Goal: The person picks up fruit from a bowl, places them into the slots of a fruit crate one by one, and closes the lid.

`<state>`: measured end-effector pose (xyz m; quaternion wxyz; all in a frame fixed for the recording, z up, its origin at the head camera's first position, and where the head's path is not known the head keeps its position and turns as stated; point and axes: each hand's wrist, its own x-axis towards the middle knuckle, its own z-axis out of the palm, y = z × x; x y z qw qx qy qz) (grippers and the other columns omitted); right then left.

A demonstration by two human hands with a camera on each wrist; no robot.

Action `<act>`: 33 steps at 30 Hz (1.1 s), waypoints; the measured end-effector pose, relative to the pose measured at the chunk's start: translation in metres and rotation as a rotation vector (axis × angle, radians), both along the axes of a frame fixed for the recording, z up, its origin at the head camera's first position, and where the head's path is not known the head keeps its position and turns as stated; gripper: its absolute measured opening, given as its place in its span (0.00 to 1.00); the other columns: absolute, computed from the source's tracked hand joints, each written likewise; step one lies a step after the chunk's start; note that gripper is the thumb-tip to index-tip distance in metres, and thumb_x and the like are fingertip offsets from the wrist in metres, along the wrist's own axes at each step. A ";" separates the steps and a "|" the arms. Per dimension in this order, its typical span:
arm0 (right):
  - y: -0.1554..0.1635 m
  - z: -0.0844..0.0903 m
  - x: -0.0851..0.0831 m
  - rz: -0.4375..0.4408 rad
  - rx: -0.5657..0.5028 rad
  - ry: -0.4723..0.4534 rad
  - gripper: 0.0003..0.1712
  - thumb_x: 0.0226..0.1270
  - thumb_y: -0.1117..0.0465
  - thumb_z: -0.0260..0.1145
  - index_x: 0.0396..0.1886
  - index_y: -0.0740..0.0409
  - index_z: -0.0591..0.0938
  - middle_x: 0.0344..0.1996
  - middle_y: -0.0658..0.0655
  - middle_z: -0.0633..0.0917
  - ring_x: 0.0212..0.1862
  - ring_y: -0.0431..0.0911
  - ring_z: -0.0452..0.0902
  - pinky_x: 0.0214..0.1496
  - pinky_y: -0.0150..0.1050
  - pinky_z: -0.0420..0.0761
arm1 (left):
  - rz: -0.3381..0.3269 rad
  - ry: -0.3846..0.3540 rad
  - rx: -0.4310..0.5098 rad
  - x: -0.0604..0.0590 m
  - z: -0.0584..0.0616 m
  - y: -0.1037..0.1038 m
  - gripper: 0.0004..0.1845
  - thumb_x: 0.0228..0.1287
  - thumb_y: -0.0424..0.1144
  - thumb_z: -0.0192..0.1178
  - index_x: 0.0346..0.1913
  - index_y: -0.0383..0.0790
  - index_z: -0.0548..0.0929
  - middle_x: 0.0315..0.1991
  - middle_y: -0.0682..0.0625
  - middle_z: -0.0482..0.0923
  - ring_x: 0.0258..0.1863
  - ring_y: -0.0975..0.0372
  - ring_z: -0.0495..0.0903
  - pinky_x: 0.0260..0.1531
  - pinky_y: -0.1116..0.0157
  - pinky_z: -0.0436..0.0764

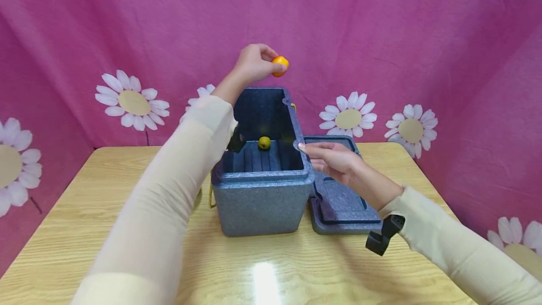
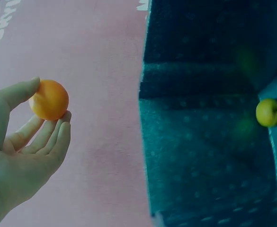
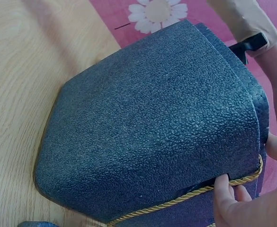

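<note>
My left hand (image 1: 254, 63) is raised above the far end of a dark grey foam box (image 1: 262, 208), pinching an orange (image 1: 280, 66) between thumb and fingertips. In the left wrist view the orange (image 2: 49, 100) is beside the box's upper wall, outside the opening. A yellow-green fruit (image 1: 264, 143) lies on the box floor. My right hand (image 1: 334, 159) holds the box's right rim, thumb on the edge and fingers against the outer wall. In the right wrist view, those fingers touch the wall beside a gold rope (image 3: 185, 196).
The dark grey lid (image 1: 345, 201) lies on the wooden table (image 1: 106, 192), right of the box. A pink curtain with daisies (image 1: 381, 36) hangs behind. Something low left of the box is mostly hidden by my left sleeve.
</note>
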<state>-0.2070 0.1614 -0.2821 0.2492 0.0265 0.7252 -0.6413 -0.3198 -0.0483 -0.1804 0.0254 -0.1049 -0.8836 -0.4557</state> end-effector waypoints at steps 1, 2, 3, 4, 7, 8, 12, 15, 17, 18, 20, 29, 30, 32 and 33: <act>0.000 0.000 0.001 0.000 -0.003 -0.001 0.36 0.73 0.56 0.55 0.73 0.69 0.57 0.76 0.62 0.55 0.77 0.56 0.49 0.78 0.46 0.54 | 0.009 -0.010 0.011 -0.001 -0.002 0.000 0.22 0.63 0.43 0.62 0.58 0.38 0.76 0.57 0.45 0.79 0.52 0.59 0.77 0.54 0.70 0.78; 0.000 -0.001 0.001 -0.001 -0.005 -0.001 0.36 0.73 0.56 0.55 0.73 0.69 0.57 0.76 0.62 0.55 0.77 0.56 0.50 0.78 0.46 0.54 | 0.020 -0.021 0.018 -0.003 -0.005 0.000 0.22 0.63 0.43 0.62 0.58 0.38 0.76 0.57 0.45 0.79 0.52 0.59 0.77 0.54 0.69 0.78; -0.001 -0.001 0.001 -0.002 -0.009 0.000 0.36 0.73 0.56 0.54 0.72 0.69 0.57 0.76 0.62 0.55 0.77 0.56 0.50 0.78 0.46 0.55 | 0.031 -0.035 0.029 -0.004 -0.007 -0.001 0.22 0.63 0.43 0.62 0.58 0.38 0.76 0.57 0.45 0.79 0.53 0.59 0.77 0.54 0.69 0.78; -0.001 -0.001 0.002 -0.003 -0.011 0.000 0.35 0.73 0.56 0.54 0.72 0.69 0.57 0.76 0.62 0.55 0.77 0.56 0.50 0.78 0.46 0.55 | 0.042 -0.046 0.041 -0.005 -0.010 -0.002 0.22 0.63 0.43 0.62 0.57 0.38 0.76 0.57 0.45 0.79 0.53 0.59 0.76 0.55 0.69 0.78; -0.002 -0.003 0.003 -0.008 -0.016 0.000 0.35 0.73 0.57 0.54 0.72 0.69 0.57 0.76 0.63 0.56 0.77 0.56 0.51 0.78 0.46 0.56 | 0.072 -0.075 0.057 -0.007 -0.018 -0.006 0.22 0.63 0.43 0.62 0.58 0.38 0.76 0.58 0.45 0.78 0.53 0.59 0.76 0.56 0.69 0.77; -0.002 -0.003 0.003 -0.009 -0.016 -0.001 0.36 0.73 0.56 0.54 0.73 0.69 0.57 0.75 0.63 0.56 0.77 0.56 0.51 0.78 0.46 0.56 | 0.078 -0.078 0.055 -0.007 -0.020 -0.008 0.22 0.63 0.43 0.62 0.58 0.38 0.76 0.58 0.45 0.78 0.53 0.59 0.76 0.56 0.69 0.77; -0.002 -0.003 0.004 -0.008 -0.016 -0.003 0.36 0.73 0.56 0.54 0.73 0.69 0.56 0.76 0.63 0.56 0.77 0.56 0.51 0.78 0.46 0.56 | 0.086 -0.073 0.028 -0.008 -0.025 -0.016 0.23 0.62 0.44 0.62 0.58 0.37 0.77 0.58 0.44 0.78 0.55 0.58 0.76 0.58 0.68 0.76; -0.001 -0.004 0.005 -0.006 -0.016 -0.002 0.35 0.73 0.57 0.54 0.73 0.69 0.56 0.76 0.63 0.55 0.77 0.56 0.50 0.78 0.46 0.56 | 0.085 -0.078 -0.012 -0.008 -0.029 -0.020 0.23 0.62 0.44 0.62 0.57 0.37 0.77 0.58 0.44 0.78 0.54 0.56 0.75 0.59 0.66 0.76; -0.001 -0.004 0.005 -0.006 -0.016 -0.003 0.35 0.73 0.57 0.54 0.73 0.69 0.56 0.76 0.63 0.55 0.77 0.57 0.49 0.78 0.46 0.56 | 0.077 -0.082 -0.057 -0.008 -0.032 -0.021 0.22 0.62 0.43 0.62 0.57 0.36 0.78 0.57 0.43 0.78 0.53 0.55 0.75 0.58 0.64 0.77; -0.001 -0.004 0.005 -0.006 -0.016 -0.003 0.35 0.73 0.57 0.54 0.73 0.69 0.56 0.76 0.63 0.55 0.77 0.57 0.49 0.78 0.46 0.55 | 0.071 -0.079 -0.087 -0.009 -0.035 -0.020 0.22 0.62 0.43 0.63 0.56 0.35 0.78 0.56 0.42 0.78 0.52 0.55 0.75 0.58 0.64 0.77; -0.002 -0.004 0.005 -0.005 -0.016 -0.005 0.35 0.73 0.57 0.54 0.73 0.69 0.56 0.76 0.62 0.55 0.77 0.57 0.49 0.78 0.46 0.55 | 0.056 -0.064 -0.167 -0.009 -0.040 -0.019 0.22 0.61 0.42 0.63 0.55 0.34 0.80 0.55 0.41 0.79 0.51 0.54 0.75 0.57 0.62 0.78; -0.004 -0.006 0.005 0.000 -0.011 -0.016 0.35 0.73 0.56 0.54 0.73 0.69 0.57 0.76 0.63 0.55 0.77 0.57 0.49 0.78 0.46 0.55 | 0.100 -0.022 -0.469 -0.007 -0.051 -0.017 0.10 0.54 0.40 0.61 0.25 0.36 0.77 0.26 0.50 0.71 0.34 0.57 0.70 0.35 0.68 0.76; -0.005 -0.006 0.005 -0.002 -0.015 -0.017 0.35 0.73 0.57 0.54 0.73 0.69 0.57 0.76 0.63 0.55 0.77 0.57 0.49 0.78 0.46 0.55 | 0.107 -0.021 -0.486 -0.007 -0.049 -0.017 0.10 0.54 0.40 0.61 0.26 0.36 0.76 0.27 0.48 0.72 0.36 0.56 0.71 0.38 0.67 0.77; -0.005 -0.006 0.004 -0.003 -0.020 -0.018 0.35 0.73 0.57 0.54 0.72 0.69 0.57 0.76 0.63 0.55 0.77 0.57 0.49 0.78 0.46 0.55 | 0.115 -0.034 -0.507 -0.006 -0.045 -0.017 0.11 0.55 0.41 0.61 0.32 0.34 0.78 0.35 0.44 0.77 0.41 0.53 0.75 0.47 0.64 0.79; -0.005 -0.006 0.004 -0.004 -0.023 -0.018 0.35 0.73 0.57 0.54 0.72 0.69 0.57 0.76 0.63 0.55 0.77 0.56 0.49 0.78 0.46 0.55 | 0.116 -0.039 -0.520 -0.006 -0.042 -0.016 0.14 0.56 0.42 0.61 0.37 0.32 0.79 0.42 0.42 0.79 0.46 0.52 0.76 0.52 0.62 0.79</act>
